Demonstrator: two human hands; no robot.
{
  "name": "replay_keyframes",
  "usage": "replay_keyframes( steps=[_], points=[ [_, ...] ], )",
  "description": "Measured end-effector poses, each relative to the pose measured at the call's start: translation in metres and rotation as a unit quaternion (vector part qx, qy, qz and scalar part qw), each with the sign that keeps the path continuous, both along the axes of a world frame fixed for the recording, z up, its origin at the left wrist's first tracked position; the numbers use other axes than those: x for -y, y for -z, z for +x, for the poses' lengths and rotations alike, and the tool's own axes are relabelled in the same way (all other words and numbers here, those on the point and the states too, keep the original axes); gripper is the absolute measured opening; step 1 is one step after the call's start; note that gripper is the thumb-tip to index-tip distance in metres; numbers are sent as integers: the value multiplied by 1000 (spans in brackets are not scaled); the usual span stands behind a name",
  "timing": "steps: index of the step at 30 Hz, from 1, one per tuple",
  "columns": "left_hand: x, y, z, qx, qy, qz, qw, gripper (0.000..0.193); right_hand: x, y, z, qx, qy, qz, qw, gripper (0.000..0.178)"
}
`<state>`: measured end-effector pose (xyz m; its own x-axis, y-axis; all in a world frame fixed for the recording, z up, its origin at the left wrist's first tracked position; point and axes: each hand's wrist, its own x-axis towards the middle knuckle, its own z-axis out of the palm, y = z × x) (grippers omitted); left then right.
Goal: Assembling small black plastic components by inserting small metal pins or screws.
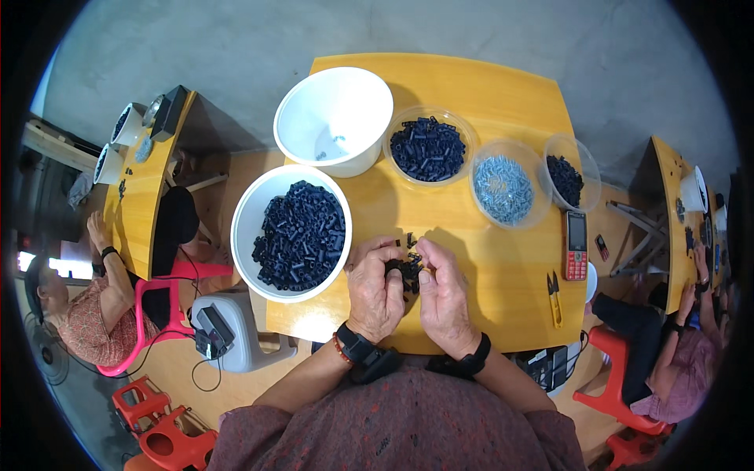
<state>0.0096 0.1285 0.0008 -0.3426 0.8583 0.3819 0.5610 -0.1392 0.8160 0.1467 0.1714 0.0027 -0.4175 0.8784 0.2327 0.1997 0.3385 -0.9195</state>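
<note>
My left hand is closed, its fingers curled beside a small heap of black plastic parts near the table's front edge. Some dark pieces show at its thumb and fingertips. Opposite it, my right hand is closed too, thumb and forefinger drawn together at the heap's right side. Whatever sits in that pinch is too small to make out. Left of my hands stands a white bucket filled with short black tubular parts. Behind it, a second white bucket holds only a few small bits at its bottom.
Clear round tubs hold dark parts, silvery screws and more black pieces. A red-and-black keypad phone and yellow-handled snips lie at the table's right. Co-workers sit at side tables; a grey stool stands left.
</note>
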Motion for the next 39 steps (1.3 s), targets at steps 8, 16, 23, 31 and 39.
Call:
replay_keyframes(
  steps=[8, 16, 23, 31, 39],
  points=[
    [-4, -1, 2, -133, 0, -82, 988, 54, 0, 3, 1, 6, 3, 10, 1000, 44],
    [-4, -8, 3, -161, 73, -111, 978, 61, 0, 0, -2, 6, -15, 11, 1000, 48],
    [7, -6, -8, 272, 122, -77, 952, 61, 2, -2, 0, 2, -24, 3, 1000, 44],
    [30, -12, -19, 188, 71, -80, 976, 57, 1, -7, 1, -29, -17, 13, 999, 26],
    [35, -8, -18, -66, 59, -84, 993, 56, 0, 0, 0, -7, -71, 56, 996, 31]
  ],
)
